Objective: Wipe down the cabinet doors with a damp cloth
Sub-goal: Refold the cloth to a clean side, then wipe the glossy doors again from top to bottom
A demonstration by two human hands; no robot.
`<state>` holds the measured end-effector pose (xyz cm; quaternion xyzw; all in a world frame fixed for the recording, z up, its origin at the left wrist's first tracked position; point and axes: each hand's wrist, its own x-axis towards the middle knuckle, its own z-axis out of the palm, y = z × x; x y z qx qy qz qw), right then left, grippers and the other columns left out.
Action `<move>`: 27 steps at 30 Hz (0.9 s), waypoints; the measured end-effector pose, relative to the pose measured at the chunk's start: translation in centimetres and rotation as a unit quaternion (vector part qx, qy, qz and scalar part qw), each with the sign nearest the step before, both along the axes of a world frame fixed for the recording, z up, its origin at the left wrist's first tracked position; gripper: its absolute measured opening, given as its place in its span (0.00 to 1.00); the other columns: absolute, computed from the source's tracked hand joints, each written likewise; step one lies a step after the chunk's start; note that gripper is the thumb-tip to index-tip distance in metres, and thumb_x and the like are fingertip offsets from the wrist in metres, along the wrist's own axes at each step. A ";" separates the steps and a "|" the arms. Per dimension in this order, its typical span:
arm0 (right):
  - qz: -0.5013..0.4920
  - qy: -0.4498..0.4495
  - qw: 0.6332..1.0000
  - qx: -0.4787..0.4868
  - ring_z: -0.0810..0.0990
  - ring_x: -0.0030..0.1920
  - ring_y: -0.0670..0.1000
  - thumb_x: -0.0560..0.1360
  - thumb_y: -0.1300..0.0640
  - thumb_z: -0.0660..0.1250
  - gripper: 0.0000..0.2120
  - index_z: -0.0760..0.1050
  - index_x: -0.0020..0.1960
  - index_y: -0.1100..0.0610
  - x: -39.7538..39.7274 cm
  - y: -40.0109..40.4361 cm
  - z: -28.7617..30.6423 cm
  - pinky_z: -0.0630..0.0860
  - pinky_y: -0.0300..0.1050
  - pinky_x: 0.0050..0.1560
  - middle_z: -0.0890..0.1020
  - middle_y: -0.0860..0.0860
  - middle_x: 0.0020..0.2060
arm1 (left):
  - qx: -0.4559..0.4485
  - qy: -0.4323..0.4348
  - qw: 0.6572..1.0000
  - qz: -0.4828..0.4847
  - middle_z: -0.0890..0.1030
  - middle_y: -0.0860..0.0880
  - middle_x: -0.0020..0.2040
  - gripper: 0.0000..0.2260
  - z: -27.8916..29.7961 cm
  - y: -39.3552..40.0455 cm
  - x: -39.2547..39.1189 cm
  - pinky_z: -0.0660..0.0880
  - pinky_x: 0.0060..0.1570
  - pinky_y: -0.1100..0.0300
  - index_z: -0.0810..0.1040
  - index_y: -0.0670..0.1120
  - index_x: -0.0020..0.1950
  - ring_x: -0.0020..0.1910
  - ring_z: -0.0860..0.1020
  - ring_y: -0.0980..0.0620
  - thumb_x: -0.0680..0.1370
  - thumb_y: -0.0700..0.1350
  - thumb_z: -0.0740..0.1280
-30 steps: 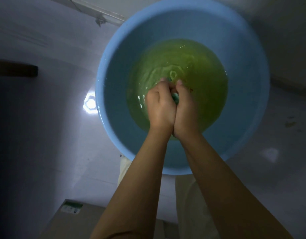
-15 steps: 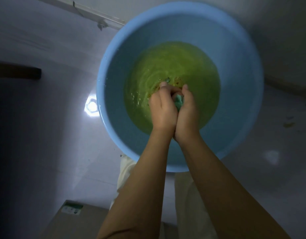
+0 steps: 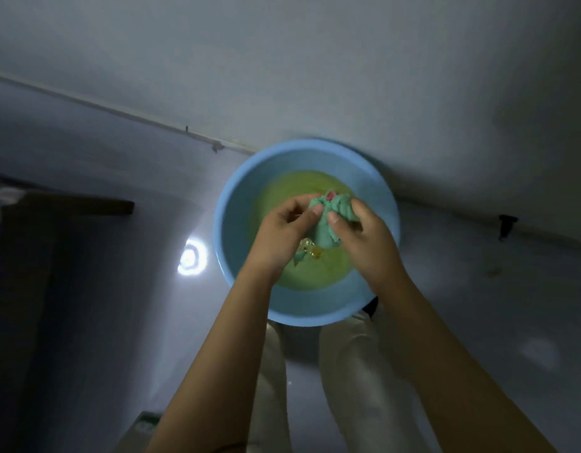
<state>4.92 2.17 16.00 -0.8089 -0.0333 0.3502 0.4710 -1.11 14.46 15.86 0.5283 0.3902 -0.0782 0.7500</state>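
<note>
Hands meet over a blue basin (image 3: 237, 204) that sits on a pale, glossy floor (image 3: 479, 305), close to the line where the floor meets the far wall (image 3: 315, 60). Yellowish-green water (image 3: 315, 273) fills the bottom of the basin. The cloth (image 3: 328, 223), a bunched teal wad with a small pink patch at its far end, is held above the water between both hands, not lying in it. The right hand (image 3: 367, 243) is closed around the right side of the wad, thumb pressed across its front. The left hand (image 3: 282, 237) is half curled, pinching the left edge of the cloth between thumb and fingertips. Just below the cloth a drip or splash breaks the water surface. Both bare forearms reach in from the near edge, and light trousers (image 3: 354, 371) show beneath them, just near of the basin. A round bright reflection (image 3: 189, 256) lies on the floor just left of the basin. Farther left stands a dark piece of furniture (image 3: 63, 207), too dim to make out.
</note>
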 end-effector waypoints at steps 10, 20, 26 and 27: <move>0.004 -0.181 0.983 0.012 0.76 0.50 0.48 0.75 0.60 0.69 0.11 0.81 0.56 0.62 4.7 -4.4 24.6 0.67 0.24 0.47 0.78 0.53 0.50 | 0.110 -0.070 0.989 -0.068 0.72 0.45 0.34 0.08 24.9 -0.9 3.1 0.72 0.30 0.58 0.71 0.44 0.41 0.31 0.72 0.51 0.75 0.36 0.70; -0.170 -0.201 0.962 0.070 0.80 0.43 0.51 0.74 0.59 0.71 0.02 0.79 0.45 0.54 2.0 -12.7 41.2 0.75 0.48 0.50 0.84 0.54 0.42 | 0.150 -0.192 0.939 -0.242 0.78 0.48 0.42 0.11 41.4 -4.6 4.8 0.72 0.27 0.63 0.73 0.45 0.53 0.32 0.77 0.57 0.74 0.42 0.72; -0.288 -0.240 0.922 0.096 0.80 0.42 0.49 0.76 0.59 0.68 0.04 0.78 0.44 0.59 -1.9 -19.6 47.1 0.77 0.50 0.49 0.84 0.55 0.41 | 0.189 -0.260 0.871 -0.371 0.79 0.49 0.33 0.06 46.2 -9.0 7.0 0.73 0.37 0.63 0.78 0.42 0.38 0.34 0.76 0.54 0.72 0.41 0.74; -0.306 -0.249 0.915 0.085 0.80 0.42 0.50 0.76 0.58 0.68 0.05 0.77 0.45 0.61 -2.6 -21.0 47.7 0.77 0.51 0.49 0.84 0.56 0.42 | 0.190 -0.273 0.864 -0.378 0.78 0.48 0.33 0.07 46.7 -10.5 7.2 0.73 0.38 0.61 0.78 0.43 0.37 0.35 0.76 0.54 0.73 0.42 0.73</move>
